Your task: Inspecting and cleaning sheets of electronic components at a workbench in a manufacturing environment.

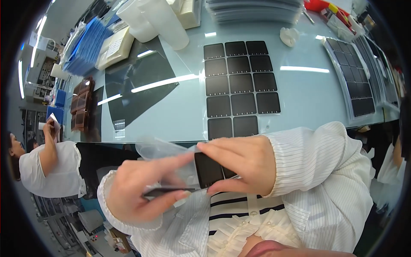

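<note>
Just in front of the table edge, my right hand (246, 160) closes around dark square panels (208, 170) with small pale marks along one edge. My left hand (143, 184), partly smeared by motion, pinches a thin dark piece (167, 191) seen nearly edge-on between thumb and fingers. Clear plastic film (158, 147) bunches up between the hands and sticks out above the left one. Beyond them on the glass lies a grid of dark squares (241, 83). Whether the panels in hand join that grid is hidden by my right hand.
Dark film (139, 81) and brown trays (82, 103) lie left on the glass table (308, 98). Behind stand blue-edged packets (87, 45), white rolls (160, 21) and stacked clear sheets (254, 10). Panel stacks (353, 73) are at right. A co-worker (51, 165) works at far left.
</note>
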Motion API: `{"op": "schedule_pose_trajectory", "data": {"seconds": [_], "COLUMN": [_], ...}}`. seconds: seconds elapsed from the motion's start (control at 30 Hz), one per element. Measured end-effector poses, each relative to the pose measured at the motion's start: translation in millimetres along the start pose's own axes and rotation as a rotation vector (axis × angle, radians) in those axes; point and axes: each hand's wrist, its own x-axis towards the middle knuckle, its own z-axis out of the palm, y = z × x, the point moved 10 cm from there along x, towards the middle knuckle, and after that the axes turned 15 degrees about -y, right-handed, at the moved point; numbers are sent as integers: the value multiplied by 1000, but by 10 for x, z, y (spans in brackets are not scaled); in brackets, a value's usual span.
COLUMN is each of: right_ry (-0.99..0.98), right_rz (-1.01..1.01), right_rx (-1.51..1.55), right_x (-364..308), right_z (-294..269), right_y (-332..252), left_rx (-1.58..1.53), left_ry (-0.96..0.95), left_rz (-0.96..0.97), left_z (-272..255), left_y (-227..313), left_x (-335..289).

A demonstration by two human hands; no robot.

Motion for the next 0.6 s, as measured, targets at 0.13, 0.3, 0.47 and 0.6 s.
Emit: {"op": "schedule_pose_trajectory", "data": {"seconds": [0.13, 0.3, 0.47, 0.6], "right_ry": [-25, -20, -42, -16], "right_rz": [-114, -336, -326, -41], "right_rx": [138, 268, 342, 231], "right_x": [-55, -160, -345, -589], "right_z": [124, 143, -81, -402], "right_y": [-92, -228, -168, 189], "left_rx": [60, 106, 179, 205], "left_ry": [-111, -244, -232, 113], "left_rz": [-2, 180, 18, 4], "left_z": [194, 327, 127, -543], "left_y": [82, 157, -3, -483], "left_x": [-67, -70, -144, -434]}}
